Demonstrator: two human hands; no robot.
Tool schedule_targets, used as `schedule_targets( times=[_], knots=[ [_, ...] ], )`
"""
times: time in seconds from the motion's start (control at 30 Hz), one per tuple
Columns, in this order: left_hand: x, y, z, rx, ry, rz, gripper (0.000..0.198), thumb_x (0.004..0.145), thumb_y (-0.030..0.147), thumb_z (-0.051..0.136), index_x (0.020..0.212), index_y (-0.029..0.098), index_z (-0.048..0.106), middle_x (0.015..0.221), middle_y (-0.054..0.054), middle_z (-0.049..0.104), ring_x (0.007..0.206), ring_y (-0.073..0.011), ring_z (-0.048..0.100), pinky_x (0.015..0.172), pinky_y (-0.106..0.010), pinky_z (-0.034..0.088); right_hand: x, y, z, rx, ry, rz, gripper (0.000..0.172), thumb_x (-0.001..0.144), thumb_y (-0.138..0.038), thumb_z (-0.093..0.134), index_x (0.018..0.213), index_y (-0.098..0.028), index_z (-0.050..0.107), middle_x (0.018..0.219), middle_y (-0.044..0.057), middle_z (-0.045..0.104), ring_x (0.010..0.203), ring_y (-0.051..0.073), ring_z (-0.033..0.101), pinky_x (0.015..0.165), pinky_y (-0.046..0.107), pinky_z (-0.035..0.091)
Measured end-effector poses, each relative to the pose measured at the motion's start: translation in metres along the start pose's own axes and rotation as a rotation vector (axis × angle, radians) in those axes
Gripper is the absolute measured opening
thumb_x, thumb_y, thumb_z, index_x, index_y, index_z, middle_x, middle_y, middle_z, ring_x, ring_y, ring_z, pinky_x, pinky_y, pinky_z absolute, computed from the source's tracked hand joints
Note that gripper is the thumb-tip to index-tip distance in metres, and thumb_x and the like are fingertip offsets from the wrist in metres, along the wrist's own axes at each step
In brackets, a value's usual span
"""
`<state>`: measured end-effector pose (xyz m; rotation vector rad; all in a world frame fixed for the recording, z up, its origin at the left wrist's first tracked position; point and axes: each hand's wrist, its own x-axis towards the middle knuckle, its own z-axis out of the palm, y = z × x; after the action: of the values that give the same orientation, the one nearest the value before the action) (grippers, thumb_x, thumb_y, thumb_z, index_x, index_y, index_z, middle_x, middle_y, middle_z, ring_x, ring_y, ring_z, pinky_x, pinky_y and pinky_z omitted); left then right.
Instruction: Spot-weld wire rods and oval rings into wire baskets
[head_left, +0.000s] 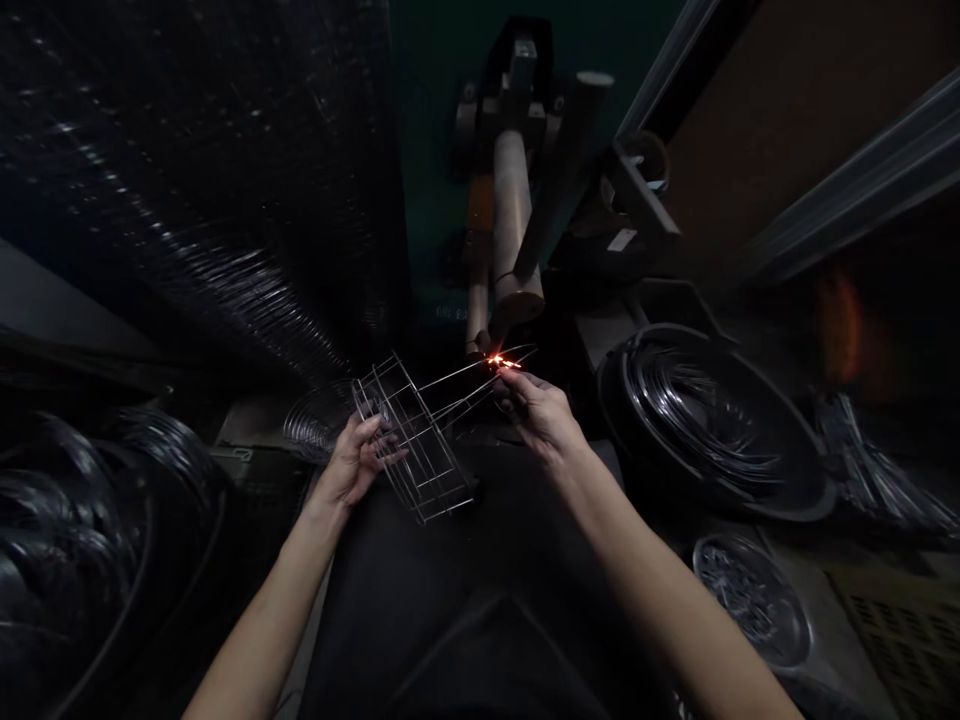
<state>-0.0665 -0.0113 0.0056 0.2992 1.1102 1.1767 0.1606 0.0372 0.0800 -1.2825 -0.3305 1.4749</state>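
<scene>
"Where's the wire basket frame (409,445)?"

"Held up in the air between the two hands, tilted. Its long wire rods (461,385) run out toward 2 o'clock and end at a burst of orange sparks (499,361)."

"What are the hands doing?"

"The left hand (360,460) grips the side of the frame, its fingers (379,432) curled around the wires. The right hand (536,415) is closed as well, its fingers (510,388) pinching the rods just beside the sparks."

"What's above the sparks?"

"At 12 o'clock from the hands stands a spot welder (510,110), with a thick upper electrode arm (514,220) over a lower electrode (478,320)."

"And around the person?"

"Coiled wire (712,420) lies in a black tub (814,505) at 3 o'clock, a smaller coil (752,600) sits at 4 o'clock, more coils (60,520) are at 9 o'clock, and a dark roll of wire mesh (187,180) looms at 10 o'clock."
</scene>
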Motion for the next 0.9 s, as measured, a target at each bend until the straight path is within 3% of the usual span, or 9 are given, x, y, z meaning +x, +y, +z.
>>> schedule_targets(
  times=[0.17,0.33,0.5,0.77,0.9],
  knots=[
    [-0.003,-0.006,0.005,-0.028,0.03,-0.004,0.05,0.059,0.034,0.076,0.103,0.024,0.053,0.086,0.002,0.061,0.067,-0.0127,0.061,0.078,-0.045,0.058,-0.003,0.001,-0.004,0.018,-0.032,0.007,0.012,0.07,-0.013,0.077,0.071,-0.013,0.065,0.065,-0.001,0.065,0.054,0.005,0.061,0.046,0.011,0.045],
    [-0.006,-0.011,0.008,-0.027,0.039,-0.015,0.049,0.06,0.039,0.075,0.099,0.022,0.051,0.082,0.001,0.06,0.07,-0.0173,0.065,0.077,-0.048,0.058,-0.008,0.002,-0.016,0.036,0.017,-0.001,0.014,0.069,-0.018,0.079,0.069,-0.014,0.066,0.065,0.0,0.065,0.055,0.006,0.061,0.046,0.013,0.045],
    [-0.001,-0.008,0.007,-0.028,0.044,0.026,0.051,0.059,0.041,0.076,0.098,0.023,0.048,0.078,0.003,0.059,0.068,-0.0173,0.065,0.075,-0.047,0.059,-0.011,0.003,-0.027,0.029,0.039,0.0,0.012,0.068,-0.017,0.08,0.071,-0.014,0.069,0.066,0.0,0.066,0.056,0.006,0.06,0.045,0.013,0.044],
    [0.002,-0.001,0.004,0.017,0.044,0.023,0.051,0.061,0.042,0.074,0.099,0.023,0.048,0.08,0.002,0.059,0.067,-0.0164,0.064,0.074,-0.048,0.058,-0.02,-0.001,-0.025,0.031,0.021,0.016,0.01,0.07,-0.018,0.078,0.073,-0.014,0.07,0.067,-0.001,0.066,0.057,0.006,0.06,0.045,0.012,0.044],
    [-0.001,-0.008,0.004,0.007,0.023,0.041,0.055,0.06,0.042,0.076,0.102,0.023,0.046,0.08,0.002,0.058,0.069,-0.0176,0.064,0.072,-0.047,0.058,-0.028,-0.006,-0.049,-0.047,0.061,-0.009,0.017,0.066,-0.022,0.08,0.078,-0.016,0.07,0.069,-0.001,0.067,0.058,0.007,0.061,0.044,0.012,0.044]
  ],
)
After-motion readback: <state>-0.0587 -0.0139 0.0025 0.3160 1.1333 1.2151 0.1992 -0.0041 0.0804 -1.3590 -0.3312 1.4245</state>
